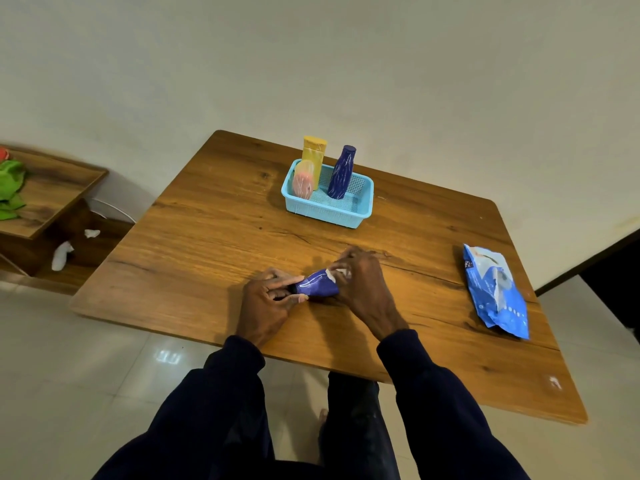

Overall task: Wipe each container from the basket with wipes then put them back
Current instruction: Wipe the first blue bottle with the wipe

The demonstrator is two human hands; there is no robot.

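A dark blue bottle (pixel 320 285) lies sideways just above the wooden table (pixel 207 237) between my two hands. My left hand (pixel 266 303) grips its dark cap end. My right hand (pixel 360 282) holds a white wipe (pixel 337 273) pressed around the bottle's wider end. At the back of the table a light blue basket (pixel 332 209) holds a yellow bottle (pixel 313 157), a pink translucent container (pixel 304 180) and another dark blue bottle (pixel 342 173), all upright.
A blue pack of wipes (pixel 497 292) lies near the table's right edge. A low wooden shelf (pixel 52 195) with green cloth (pixel 10 185) stands at left, with crumpled white wipes (pixel 62 254) below it. My legs are under the near table edge.
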